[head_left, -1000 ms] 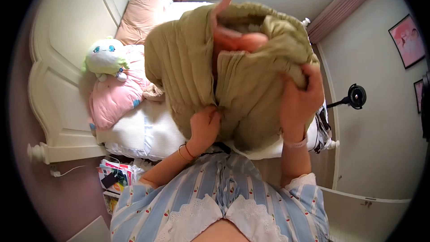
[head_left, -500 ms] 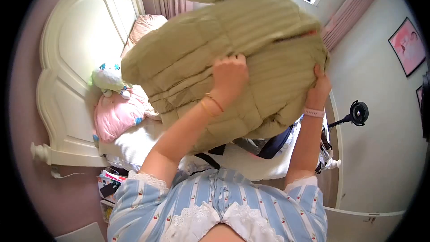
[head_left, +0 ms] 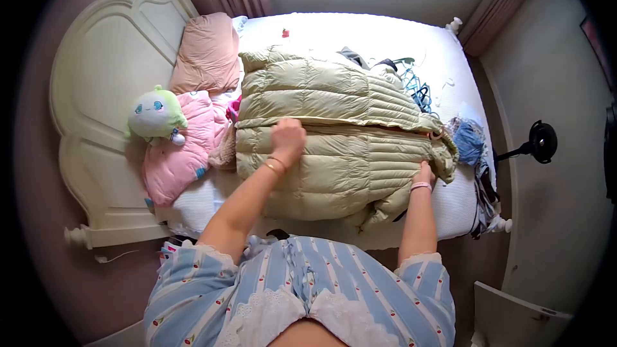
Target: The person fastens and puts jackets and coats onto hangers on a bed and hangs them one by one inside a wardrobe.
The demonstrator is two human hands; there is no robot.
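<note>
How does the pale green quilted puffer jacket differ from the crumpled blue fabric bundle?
The pale green quilted puffer jacket is spread out fairly flat, while the crumpled blue fabric bundle is bunched up. The jacket is much larger than the bundle. The left hand and right hand are at the jacket, neither at the bundle. Both things lie on the white-covered bed.

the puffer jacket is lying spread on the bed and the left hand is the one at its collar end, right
Not quite: the head view shows the right hand at the collar end. The puffer jacket is indeed lying spread on the bed.
</note>
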